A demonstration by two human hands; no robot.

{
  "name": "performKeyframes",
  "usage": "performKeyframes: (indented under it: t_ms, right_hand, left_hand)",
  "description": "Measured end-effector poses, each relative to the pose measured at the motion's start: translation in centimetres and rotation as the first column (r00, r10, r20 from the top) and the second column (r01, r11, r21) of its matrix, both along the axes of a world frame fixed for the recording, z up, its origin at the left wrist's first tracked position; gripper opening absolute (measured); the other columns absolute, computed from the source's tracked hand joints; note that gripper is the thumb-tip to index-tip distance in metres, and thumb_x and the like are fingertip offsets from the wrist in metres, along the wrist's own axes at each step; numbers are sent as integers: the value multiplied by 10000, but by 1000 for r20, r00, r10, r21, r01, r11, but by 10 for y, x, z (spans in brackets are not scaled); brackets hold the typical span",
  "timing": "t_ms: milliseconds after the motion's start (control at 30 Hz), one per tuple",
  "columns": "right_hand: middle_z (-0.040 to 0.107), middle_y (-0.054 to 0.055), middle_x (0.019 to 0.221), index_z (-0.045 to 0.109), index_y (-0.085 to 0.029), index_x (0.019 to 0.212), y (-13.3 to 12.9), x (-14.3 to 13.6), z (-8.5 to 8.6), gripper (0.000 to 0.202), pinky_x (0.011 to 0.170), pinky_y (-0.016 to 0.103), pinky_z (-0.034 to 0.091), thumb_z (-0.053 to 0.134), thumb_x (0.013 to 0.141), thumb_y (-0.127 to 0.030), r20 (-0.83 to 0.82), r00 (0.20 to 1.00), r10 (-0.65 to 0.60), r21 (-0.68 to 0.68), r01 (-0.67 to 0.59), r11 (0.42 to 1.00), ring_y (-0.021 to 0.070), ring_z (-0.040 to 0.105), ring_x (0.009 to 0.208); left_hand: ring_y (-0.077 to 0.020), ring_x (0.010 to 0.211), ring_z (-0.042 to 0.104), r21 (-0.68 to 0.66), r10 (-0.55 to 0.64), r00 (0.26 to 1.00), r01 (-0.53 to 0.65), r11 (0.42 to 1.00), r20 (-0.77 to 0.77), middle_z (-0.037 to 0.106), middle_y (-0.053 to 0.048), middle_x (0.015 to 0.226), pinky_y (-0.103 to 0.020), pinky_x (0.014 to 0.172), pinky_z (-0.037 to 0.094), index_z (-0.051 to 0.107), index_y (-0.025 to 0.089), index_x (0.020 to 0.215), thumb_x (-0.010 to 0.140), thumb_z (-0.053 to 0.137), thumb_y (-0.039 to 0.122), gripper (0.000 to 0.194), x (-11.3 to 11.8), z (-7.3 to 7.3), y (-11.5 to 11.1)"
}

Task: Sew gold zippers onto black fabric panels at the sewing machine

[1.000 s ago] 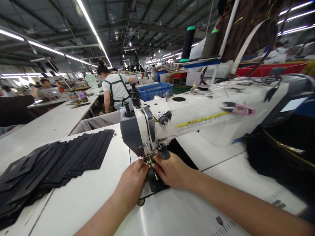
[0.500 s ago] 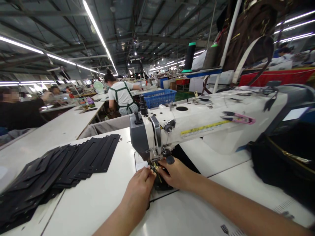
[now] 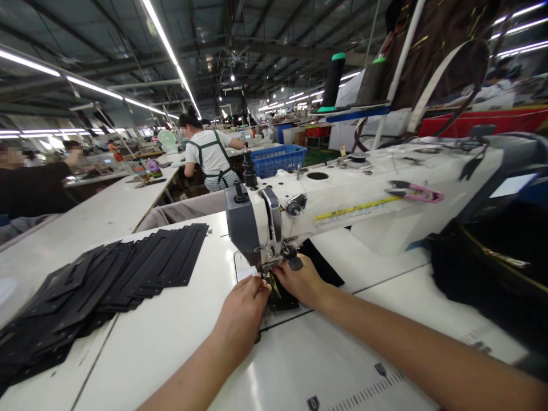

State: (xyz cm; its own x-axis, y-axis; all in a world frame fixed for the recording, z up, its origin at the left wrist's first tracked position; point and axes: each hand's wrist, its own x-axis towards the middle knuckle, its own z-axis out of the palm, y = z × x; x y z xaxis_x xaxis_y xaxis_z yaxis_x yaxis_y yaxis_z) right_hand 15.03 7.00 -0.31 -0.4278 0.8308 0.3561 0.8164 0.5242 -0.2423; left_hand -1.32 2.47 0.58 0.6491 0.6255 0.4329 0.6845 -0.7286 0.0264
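Observation:
A black piece (image 3: 283,301) with a gold zipper strip (image 3: 273,283) lies under the presser foot of a white sewing machine (image 3: 351,197). My left hand (image 3: 244,303) is closed, thumb and fingers pinched together at the piece's left edge, beside a small white item (image 3: 245,274). My right hand (image 3: 303,281) rests on the piece just right of the presser foot, its fingers curled in. Its fingertips are partly hidden by the machine head. More black material (image 3: 322,265) extends behind the right hand.
Overlapping black panels (image 3: 128,271) with slots lie on the table at left. Pink-handled thread snips (image 3: 417,192) rest on the machine arm. Dark fabric with a zipper (image 3: 492,274) is at right. Beyond the machine, a person in a green apron (image 3: 212,151) works near a blue basket (image 3: 278,160).
My right hand has shifted slightly away from me along the piece, and its thumb is drawn in, showing more of the gold zipper. My left hand has barely moved. The camera view has tilted slightly.

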Motion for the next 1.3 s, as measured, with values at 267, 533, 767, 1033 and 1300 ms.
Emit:
performKeyframes:
  t_ms: [267,533,767,1033,1300]
  right_hand:
    - [561,107,1212,552,-133,1170,-51,32,12,322,970,411,371,469,868,-209,-81,928,363,3,-364,931,225,496,1137]
    - [696,13,812,685,-196,812,-17,19,48,137,679,268,484,550,825,-193,-106,972,211,-224,-230,947,188,640,782]
    - [597,164,1139,600,-27,1081,-56,21,4,323,913,349,461,446,797,-20,51,960,276,89,-280,956,242,560,1060]
    - [605,173,1118,620,-11,1055,-46,17,-8,291,898,322,485,518,783,-34,180,952,246,246,-286,926,250,584,1023]
    - [610,163,1115,613,-14,1071,-38,12,-4,292,917,303,469,538,790,-34,149,964,219,209,-247,946,237,590,1012]
  left_hand:
    - [-218,952,564,-123,17,1000,-17,992,-2,599,-98,998,-399,860,465,559,140,1049,758,446,29,332,0,8,-14]
    - [-215,654,607,-247,362,932,-352,903,-3,644,-35,691,-297,575,453,640,157,747,781,593,262,120,12,29,-1]
    - [-195,710,608,10,177,983,-177,984,-37,664,-60,849,-344,693,462,626,146,888,796,495,56,184,15,5,-20]
    - [-175,678,599,193,138,987,-120,974,-80,640,-61,852,-326,661,468,588,141,902,862,358,46,252,13,-4,-16]
    - [-192,638,565,153,142,987,-131,980,-69,610,-55,750,-344,625,479,601,148,830,829,424,76,191,14,1,-3]
